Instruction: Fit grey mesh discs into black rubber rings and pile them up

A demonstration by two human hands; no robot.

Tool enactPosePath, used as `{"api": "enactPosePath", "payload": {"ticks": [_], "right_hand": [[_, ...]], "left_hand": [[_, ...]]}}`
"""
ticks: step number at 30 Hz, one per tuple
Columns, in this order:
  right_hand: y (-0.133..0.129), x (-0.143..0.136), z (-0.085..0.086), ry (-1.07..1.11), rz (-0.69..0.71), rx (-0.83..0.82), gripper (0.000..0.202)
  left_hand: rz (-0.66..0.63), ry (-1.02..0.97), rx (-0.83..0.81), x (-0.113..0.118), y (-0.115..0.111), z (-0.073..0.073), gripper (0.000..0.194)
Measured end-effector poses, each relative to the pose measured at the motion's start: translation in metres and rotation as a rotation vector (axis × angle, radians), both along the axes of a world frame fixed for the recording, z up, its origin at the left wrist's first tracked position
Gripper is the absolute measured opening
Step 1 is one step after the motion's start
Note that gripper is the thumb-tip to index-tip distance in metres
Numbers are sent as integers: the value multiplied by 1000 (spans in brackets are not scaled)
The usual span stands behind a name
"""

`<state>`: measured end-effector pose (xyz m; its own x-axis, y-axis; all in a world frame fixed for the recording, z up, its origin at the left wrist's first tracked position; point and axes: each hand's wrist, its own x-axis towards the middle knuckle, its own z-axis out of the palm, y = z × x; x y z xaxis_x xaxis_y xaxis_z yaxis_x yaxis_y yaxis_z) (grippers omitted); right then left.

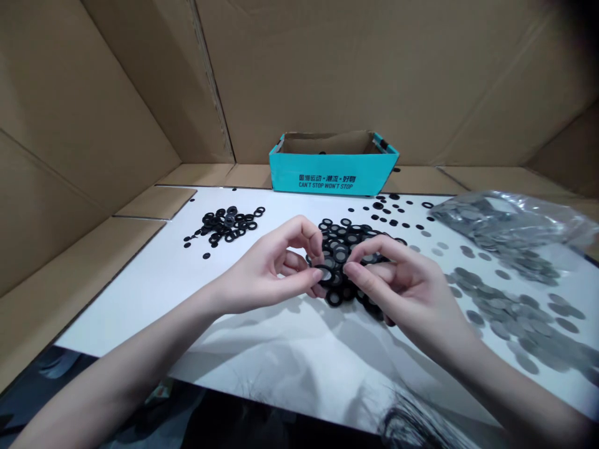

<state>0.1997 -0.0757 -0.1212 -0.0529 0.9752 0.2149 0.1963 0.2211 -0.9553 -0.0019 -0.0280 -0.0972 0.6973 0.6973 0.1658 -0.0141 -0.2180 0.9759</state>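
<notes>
My left hand [292,268] pinches a black ring with a grey disc in its middle [324,273], held at the thumb and fingertips. Just to its right, my right hand [388,274] has its thumb and index finger pressed together beside the ring; anything between those tips is too small to make out. Under and behind both hands lies a heap of black rings with grey centres [344,240], partly covered by the fingers. A smaller pile of black rings [229,221] sits on the white table at the left. Loose grey discs [519,312] are spread at the right.
A turquoise open box [334,174] stands at the back of the white table [154,280]. A clear plastic bag of grey discs [496,218] lies at the right. Small black pieces [394,222] are scattered behind the heap. Cardboard walls [365,75] surround the table.
</notes>
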Motion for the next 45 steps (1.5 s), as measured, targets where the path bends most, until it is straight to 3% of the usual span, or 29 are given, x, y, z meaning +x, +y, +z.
{"api": "enactPosePath", "payload": {"ticks": [6,10,14,20,27,37,45], "right_hand": [[-1,1,5,-244,43,87,23],[1,4,5,-403,96,291,15],[4,5,6,-518,190,464,21],[5,6,6,-509,265,461,24],[8,9,4,-470,328,456,23],[9,9,3,-456,320,513,26],[7,6,-1,-435,316,500,25]], "left_hand": [[-9,32,28,1,-1,1,17],[-28,25,48,1,0,1,16],[-35,33,93,1,0,1,15],[-42,52,148,2,-1,-1,15],[-66,5,104,5,-5,-1,13],[12,210,158,6,-3,3,11],[-105,322,22,-1,-2,7,12]]}}
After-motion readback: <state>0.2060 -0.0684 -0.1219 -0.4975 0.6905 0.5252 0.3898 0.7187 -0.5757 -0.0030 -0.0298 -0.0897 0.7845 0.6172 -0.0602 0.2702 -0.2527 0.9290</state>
